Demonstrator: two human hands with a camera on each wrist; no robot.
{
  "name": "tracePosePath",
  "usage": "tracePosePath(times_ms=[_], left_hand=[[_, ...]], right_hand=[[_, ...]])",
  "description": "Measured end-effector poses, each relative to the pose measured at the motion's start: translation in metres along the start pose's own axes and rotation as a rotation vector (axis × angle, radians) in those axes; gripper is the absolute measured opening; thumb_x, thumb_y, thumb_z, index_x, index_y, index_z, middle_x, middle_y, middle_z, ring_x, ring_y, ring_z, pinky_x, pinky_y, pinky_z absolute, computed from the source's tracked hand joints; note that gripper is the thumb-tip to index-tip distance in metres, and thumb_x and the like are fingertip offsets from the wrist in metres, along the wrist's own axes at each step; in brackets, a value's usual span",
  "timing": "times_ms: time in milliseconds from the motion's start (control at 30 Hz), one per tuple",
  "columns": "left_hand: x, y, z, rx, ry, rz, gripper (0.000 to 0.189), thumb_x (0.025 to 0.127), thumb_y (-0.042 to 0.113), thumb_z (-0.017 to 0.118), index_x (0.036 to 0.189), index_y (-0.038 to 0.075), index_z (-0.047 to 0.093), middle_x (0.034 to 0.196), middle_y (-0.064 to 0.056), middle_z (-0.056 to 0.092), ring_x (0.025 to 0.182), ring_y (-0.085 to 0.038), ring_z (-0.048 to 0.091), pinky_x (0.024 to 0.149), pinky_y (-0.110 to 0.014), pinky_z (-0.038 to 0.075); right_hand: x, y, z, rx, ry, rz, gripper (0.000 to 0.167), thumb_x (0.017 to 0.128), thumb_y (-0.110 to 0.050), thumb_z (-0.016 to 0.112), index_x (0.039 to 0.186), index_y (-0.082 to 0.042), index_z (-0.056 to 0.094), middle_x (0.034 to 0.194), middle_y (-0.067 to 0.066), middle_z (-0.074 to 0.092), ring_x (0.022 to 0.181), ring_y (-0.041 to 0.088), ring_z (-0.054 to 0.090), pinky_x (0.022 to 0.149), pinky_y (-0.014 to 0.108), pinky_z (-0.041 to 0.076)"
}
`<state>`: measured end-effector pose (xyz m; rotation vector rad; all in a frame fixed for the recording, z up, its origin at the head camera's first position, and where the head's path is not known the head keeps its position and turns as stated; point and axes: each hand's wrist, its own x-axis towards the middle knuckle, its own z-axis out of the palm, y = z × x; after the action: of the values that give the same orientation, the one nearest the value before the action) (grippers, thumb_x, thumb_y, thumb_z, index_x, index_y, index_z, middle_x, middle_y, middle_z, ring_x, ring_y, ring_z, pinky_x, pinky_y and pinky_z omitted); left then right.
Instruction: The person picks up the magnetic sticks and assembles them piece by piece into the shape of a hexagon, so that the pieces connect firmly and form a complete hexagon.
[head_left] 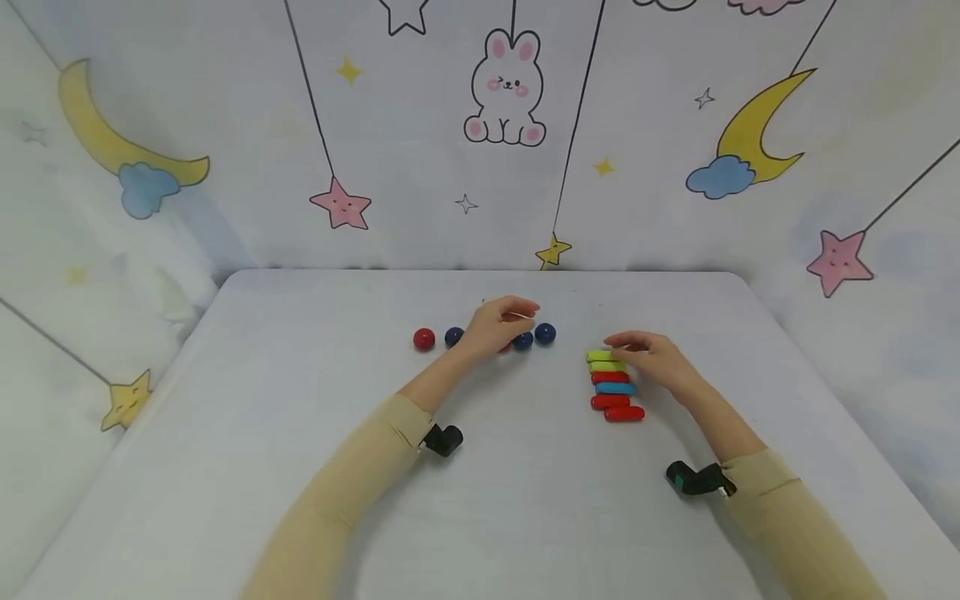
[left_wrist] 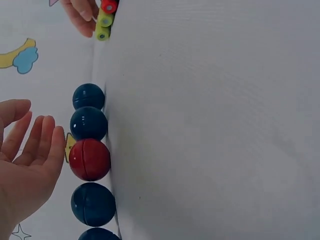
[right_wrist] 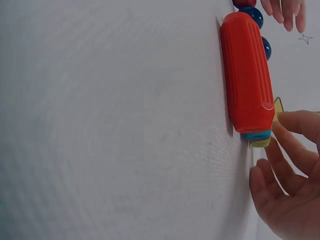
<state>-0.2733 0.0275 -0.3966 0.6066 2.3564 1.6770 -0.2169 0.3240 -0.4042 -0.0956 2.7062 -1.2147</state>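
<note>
My left hand hovers over a row of glossy balls, its fingers loosely bent and nothing held. It hides part of a red ball; blue balls lie on either side, and another red ball ends the row at the left. On the right, my right hand is at the far end of a column of ribbed plastic rods, fingers slightly bent beside a yellow-green rod. Whether they touch it is unclear. Nearer come a second yellow-green rod, a blue rod and red rods.
All of it lies on a white-covered table. Behind stands a pale backdrop printed with a rabbit, moons and stars. A black wrist camera is strapped on the left sleeve, another black camera on the right.
</note>
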Motion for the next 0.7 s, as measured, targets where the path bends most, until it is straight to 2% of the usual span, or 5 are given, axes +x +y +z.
tracePosePath(times_ms=[100, 267, 400, 567, 700], left_hand=[[0.008, 0.001, 0.005, 0.083, -0.032, 0.002, 0.032, 0.095, 0.019, 0.065, 0.126, 0.013, 0.063, 0.121, -0.004, 0.064, 0.097, -0.018, 0.061, 0.066, -0.025, 0.050], [0.021, -0.001, 0.012, 0.237, -0.074, 0.085, 0.031, 0.095, 0.015, 0.064, 0.125, 0.008, 0.063, 0.122, -0.007, 0.063, 0.110, -0.018, 0.058, 0.088, -0.026, 0.048], [0.027, -0.001, 0.018, 0.398, -0.117, 0.139, 0.031, 0.095, 0.014, 0.063, 0.125, 0.006, 0.062, 0.123, -0.009, 0.062, 0.114, -0.020, 0.056, 0.095, -0.029, 0.045], [0.029, -0.001, 0.024, 0.560, -0.149, 0.119, 0.035, 0.095, 0.022, 0.065, 0.128, 0.010, 0.061, 0.124, -0.005, 0.060, 0.117, -0.019, 0.054, 0.099, -0.031, 0.042], [0.031, -0.001, 0.027, 0.637, -0.168, 0.112, 0.038, 0.093, 0.027, 0.067, 0.128, 0.012, 0.062, 0.126, -0.005, 0.059, 0.119, -0.019, 0.054, 0.100, -0.032, 0.042]], right_hand=[[0.001, 0.001, 0.000, 0.007, -0.020, 0.004, 0.040, 0.099, -0.028, 0.057, 0.131, -0.004, 0.058, 0.130, 0.020, 0.054, 0.116, 0.034, 0.046, 0.093, 0.047, 0.042], [0.003, 0.001, 0.002, 0.003, -0.031, 0.008, 0.038, 0.098, -0.027, 0.058, 0.129, -0.004, 0.059, 0.126, 0.019, 0.055, 0.113, 0.033, 0.048, 0.090, 0.042, 0.044], [0.004, 0.001, 0.003, -0.014, -0.035, 0.011, 0.039, 0.098, -0.027, 0.059, 0.129, -0.004, 0.059, 0.124, 0.018, 0.056, 0.111, 0.033, 0.048, 0.088, 0.040, 0.045], [0.004, 0.000, 0.003, -0.026, -0.036, 0.016, 0.039, 0.097, -0.027, 0.060, 0.128, -0.004, 0.060, 0.123, 0.017, 0.057, 0.111, 0.032, 0.049, 0.088, 0.040, 0.046], [0.004, 0.000, 0.004, -0.030, -0.032, 0.011, 0.038, 0.097, -0.027, 0.061, 0.128, -0.004, 0.060, 0.121, 0.017, 0.058, 0.110, 0.032, 0.050, 0.088, 0.040, 0.046]])
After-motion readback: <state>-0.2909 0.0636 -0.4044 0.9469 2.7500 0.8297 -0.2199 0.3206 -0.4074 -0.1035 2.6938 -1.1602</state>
